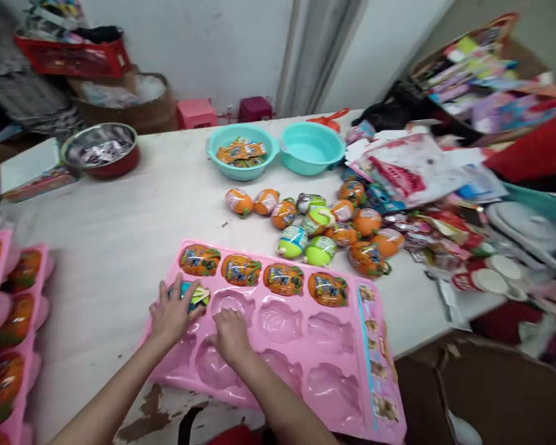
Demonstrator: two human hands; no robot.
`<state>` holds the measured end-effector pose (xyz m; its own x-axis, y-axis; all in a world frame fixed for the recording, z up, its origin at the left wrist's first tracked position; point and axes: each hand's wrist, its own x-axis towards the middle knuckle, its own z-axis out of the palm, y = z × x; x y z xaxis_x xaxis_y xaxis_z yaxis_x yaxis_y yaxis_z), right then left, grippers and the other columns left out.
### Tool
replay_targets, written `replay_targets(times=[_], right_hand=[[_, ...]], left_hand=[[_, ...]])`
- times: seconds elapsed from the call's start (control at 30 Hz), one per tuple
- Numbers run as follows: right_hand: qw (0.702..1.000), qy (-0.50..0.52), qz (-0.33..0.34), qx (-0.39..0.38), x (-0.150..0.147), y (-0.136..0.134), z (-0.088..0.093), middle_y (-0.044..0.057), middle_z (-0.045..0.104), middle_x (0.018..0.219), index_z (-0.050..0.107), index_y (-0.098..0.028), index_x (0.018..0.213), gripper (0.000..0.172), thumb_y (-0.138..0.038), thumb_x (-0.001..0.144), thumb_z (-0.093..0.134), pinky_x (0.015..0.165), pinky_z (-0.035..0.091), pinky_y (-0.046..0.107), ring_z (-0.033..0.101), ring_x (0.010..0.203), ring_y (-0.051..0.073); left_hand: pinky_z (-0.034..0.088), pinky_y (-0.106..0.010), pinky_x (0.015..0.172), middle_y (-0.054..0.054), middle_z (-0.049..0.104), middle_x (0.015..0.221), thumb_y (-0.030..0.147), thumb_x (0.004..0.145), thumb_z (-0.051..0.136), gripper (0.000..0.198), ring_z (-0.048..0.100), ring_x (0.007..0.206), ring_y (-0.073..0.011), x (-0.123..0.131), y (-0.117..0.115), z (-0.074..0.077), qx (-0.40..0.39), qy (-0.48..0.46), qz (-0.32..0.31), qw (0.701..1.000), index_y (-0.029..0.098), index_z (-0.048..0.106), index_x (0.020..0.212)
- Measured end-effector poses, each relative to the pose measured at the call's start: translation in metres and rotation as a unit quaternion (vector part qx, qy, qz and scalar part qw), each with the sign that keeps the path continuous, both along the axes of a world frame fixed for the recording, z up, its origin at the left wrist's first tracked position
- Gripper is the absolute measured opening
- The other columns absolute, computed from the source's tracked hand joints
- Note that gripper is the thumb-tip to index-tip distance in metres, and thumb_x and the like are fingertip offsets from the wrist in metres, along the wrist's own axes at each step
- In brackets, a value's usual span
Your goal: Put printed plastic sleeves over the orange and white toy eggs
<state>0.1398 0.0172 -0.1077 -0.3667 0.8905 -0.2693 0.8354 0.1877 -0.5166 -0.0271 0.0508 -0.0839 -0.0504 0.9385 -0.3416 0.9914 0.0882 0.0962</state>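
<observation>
A pink plastic tray (306, 386) with moulded hollows lies in front of me. Its back row holds several orange wrapped eggs (283, 279). My left hand (172, 312) is at the left hollow of the second row, its fingers around a blue-green wrapped egg (197, 296) that is partly hidden. Beside it, my right hand (231, 334) hovers over the neighbouring hollow with curled fingers; whether anything is inside them is hidden. A printed card strip (375, 352) runs along the tray's right end.
Loose orange and green eggs (320, 250) lie behind the tray. Further back stand a turquoise basin with sachets (243, 173), another turquoise basin (312, 164) and a metal bowl (115, 165). Filled trays (32, 364) sit at left; cups (479, 280) and packaging clutter the right.
</observation>
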Motion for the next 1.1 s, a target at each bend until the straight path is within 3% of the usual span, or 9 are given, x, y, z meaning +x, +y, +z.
replay_targets(times=[0.17, 0.3, 0.47, 0.6, 0.7, 0.77, 0.83, 0.93, 1.1], right_hand=[[0.992, 0.089, -0.062, 0.057, 0.034, -0.004, 0.017, 0.006, 0.067, 0.095, 0.066, -0.019, 0.097, 0.031, -0.037, 0.075, 0.077, 0.083, 0.047, 0.035, 0.06, 0.093, 0.024], [0.958, 0.165, -0.198, 0.13, 0.07, -0.023, 0.03, 0.006, 0.066, 0.097, 0.062, -0.021, 0.105, 0.027, -0.024, 0.08, 0.071, 0.084, 0.049, 0.037, 0.059, 0.093, 0.023], [0.912, 0.257, -0.303, 0.101, 0.11, -0.047, 0.027, 0.007, 0.066, 0.097, 0.064, -0.023, 0.104, 0.019, -0.028, 0.086, 0.061, 0.082, 0.051, 0.04, 0.061, 0.094, 0.024], [0.784, 0.403, -0.472, 0.028, 0.138, -0.044, 0.037, 0.011, 0.065, 0.105, 0.06, -0.02, 0.111, 0.038, -0.045, 0.082, 0.063, 0.082, 0.053, 0.041, 0.064, 0.094, 0.025], [0.629, 0.575, -0.52, -0.06, 0.147, -0.021, 0.05, 0.013, 0.056, 0.127, 0.043, -0.025, 0.134, 0.063, -0.062, 0.084, 0.051, 0.076, 0.056, 0.044, 0.066, 0.097, 0.026], [0.583, 0.641, -0.486, -0.113, 0.142, -0.003, 0.055, 0.012, 0.058, 0.125, 0.044, -0.025, 0.132, 0.064, -0.066, 0.083, 0.047, 0.074, 0.056, 0.044, 0.066, 0.097, 0.027], [0.603, 0.634, -0.468, -0.127, 0.129, 0.008, 0.055, 0.01, 0.064, 0.111, 0.055, -0.02, 0.119, 0.06, -0.061, 0.075, 0.062, 0.075, 0.055, 0.04, 0.065, 0.094, 0.026], [0.696, 0.551, -0.446, -0.112, 0.103, 0.005, 0.048, 0.007, 0.066, 0.098, 0.058, -0.017, 0.111, 0.058, -0.048, 0.066, 0.076, 0.079, 0.053, 0.037, 0.064, 0.089, 0.023], [0.878, 0.311, -0.36, 0.056, 0.081, -0.034, 0.023, 0.015, 0.047, 0.136, 0.039, -0.018, 0.136, 0.063, -0.045, 0.082, 0.056, 0.103, 0.037, 0.05, 0.044, 0.125, 0.03]], left_hand=[[0.024, -0.064, 0.105, -0.018, 0.034, 0.149, 0.055, 0.082, 0.055, 0.073, 0.022, 0.138, -0.041, 0.038, 0.031, 0.029, 0.138, -0.03, -0.048, 0.989, 0.021, 0.037, 0.144], [0.036, -0.044, 0.102, -0.017, 0.054, 0.129, 0.052, 0.084, 0.054, 0.064, 0.048, 0.121, -0.0329, 0.164, 0.108, 0.045, 0.152, -0.248, -0.156, 0.944, 0.019, 0.042, 0.137], [0.037, -0.054, 0.093, -0.025, 0.052, 0.125, 0.051, 0.062, 0.077, 0.089, 0.049, 0.117, -0.045, 0.293, 0.185, 0.029, -0.016, -0.273, -0.062, 0.96, 0.017, 0.041, 0.136], [0.039, -0.045, 0.096, -0.02, 0.047, 0.132, 0.042, 0.057, 0.081, 0.092, 0.051, 0.118, -0.0367, 0.278, 0.173, 0.02, -0.029, -0.394, -0.02, 0.918, 0.02, 0.036, 0.135], [0.044, -0.038, 0.095, -0.011, 0.046, 0.137, 0.047, 0.065, 0.075, 0.096, 0.053, 0.116, -0.0279, 0.22, 0.119, 0.031, -0.04, -0.623, -0.055, 0.779, 0.025, 0.021, 0.142], [0.047, -0.038, 0.093, -0.009, 0.048, 0.135, 0.052, 0.064, 0.076, 0.099, 0.054, 0.114, -0.0286, 0.177, 0.074, 0.046, -0.102, -0.688, -0.065, 0.716, 0.028, 0.021, 0.142], [0.046, -0.039, 0.094, -0.01, 0.045, 0.137, 0.052, 0.063, 0.077, 0.094, 0.05, 0.12, -0.0302, 0.14, 0.037, 0.06, -0.127, -0.669, -0.074, 0.729, 0.03, 0.027, 0.14], [0.037, -0.045, 0.105, -0.011, 0.039, 0.141, 0.046, 0.066, 0.077, 0.084, 0.036, 0.132, -0.0328, 0.102, 0.012, 0.067, -0.075, -0.531, -0.191, 0.822, 0.032, 0.036, 0.139], [0.034, -0.053, 0.098, -0.014, 0.043, 0.132, 0.045, 0.069, 0.073, 0.071, 0.043, 0.119, -0.0363, 0.075, 0.021, 0.034, 0.006, -0.24, -0.375, 0.895, 0.033, 0.049, 0.135]])
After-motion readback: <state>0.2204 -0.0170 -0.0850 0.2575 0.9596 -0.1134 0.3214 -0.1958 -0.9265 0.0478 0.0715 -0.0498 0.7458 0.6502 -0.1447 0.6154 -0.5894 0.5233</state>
